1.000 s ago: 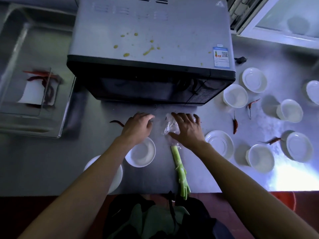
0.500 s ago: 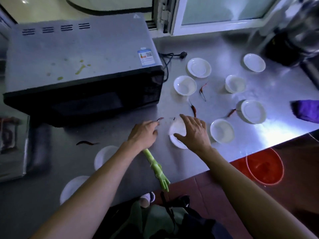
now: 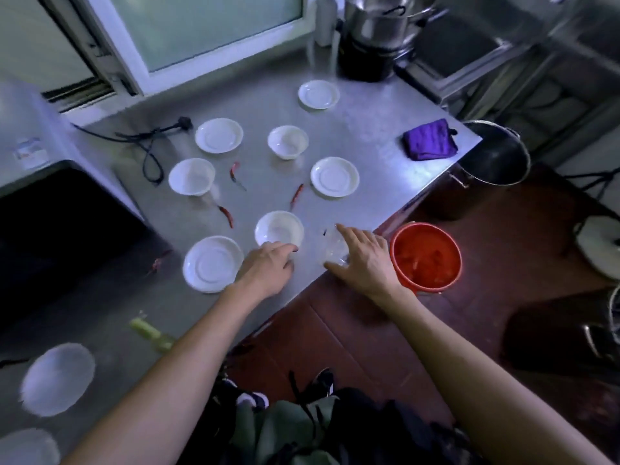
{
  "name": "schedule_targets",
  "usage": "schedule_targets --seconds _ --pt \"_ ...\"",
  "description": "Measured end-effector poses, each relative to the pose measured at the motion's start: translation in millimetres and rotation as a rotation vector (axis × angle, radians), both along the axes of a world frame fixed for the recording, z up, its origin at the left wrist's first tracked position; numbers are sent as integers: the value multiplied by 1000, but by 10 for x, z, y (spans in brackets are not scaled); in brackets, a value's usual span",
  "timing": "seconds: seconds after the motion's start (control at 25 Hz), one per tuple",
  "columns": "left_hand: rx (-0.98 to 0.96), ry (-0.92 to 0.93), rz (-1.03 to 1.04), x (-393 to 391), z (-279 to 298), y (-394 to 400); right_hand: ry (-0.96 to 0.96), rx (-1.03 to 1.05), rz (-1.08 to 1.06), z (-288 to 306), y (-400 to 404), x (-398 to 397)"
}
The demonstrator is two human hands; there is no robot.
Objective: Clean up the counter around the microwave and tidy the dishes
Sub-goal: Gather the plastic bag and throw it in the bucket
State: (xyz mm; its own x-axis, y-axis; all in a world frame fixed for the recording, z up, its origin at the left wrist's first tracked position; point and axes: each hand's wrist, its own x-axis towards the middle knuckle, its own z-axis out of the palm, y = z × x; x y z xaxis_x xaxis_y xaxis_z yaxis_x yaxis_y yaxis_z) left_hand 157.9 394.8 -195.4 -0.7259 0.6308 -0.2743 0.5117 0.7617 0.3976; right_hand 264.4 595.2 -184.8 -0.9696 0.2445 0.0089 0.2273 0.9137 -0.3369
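Now both arms reach forward: left hand [image 3: 268, 266] grip loosely curled, holding nothing, right hand [image 3: 364, 260] grasping clear plastic wrap [image 3: 333, 246].

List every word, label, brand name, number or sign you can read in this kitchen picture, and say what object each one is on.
Sticker on the microwave, at the left edge: a pale label with a blue band, too blurred to read.
No legible text on the white dishes, the purple cloth, the red bucket or the steel pot.
So nothing can be quoted.
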Motion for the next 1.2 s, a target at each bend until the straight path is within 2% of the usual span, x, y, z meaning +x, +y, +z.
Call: schedule_targets --seconds 0.24,0.56,0.72,0.96,1.2 --pt "-9 -17 -174 446 -26 1218 -13 -12 -170 -39 965 735" --pt "-63 -30 -444 585 -217 2320 -182 -73 -431 -415 1782 1333" --pt "-68 -79 -503 431 -476 2916 -275 -100 -482 -622 2215 1306" --pt "-70 -251 -517 149 -850 3831 -480 -150 -537 -887 2890 1071" --pt "-140 -282 -665 39 -980 4470 -544 -177 -603 -1008 3385 927"
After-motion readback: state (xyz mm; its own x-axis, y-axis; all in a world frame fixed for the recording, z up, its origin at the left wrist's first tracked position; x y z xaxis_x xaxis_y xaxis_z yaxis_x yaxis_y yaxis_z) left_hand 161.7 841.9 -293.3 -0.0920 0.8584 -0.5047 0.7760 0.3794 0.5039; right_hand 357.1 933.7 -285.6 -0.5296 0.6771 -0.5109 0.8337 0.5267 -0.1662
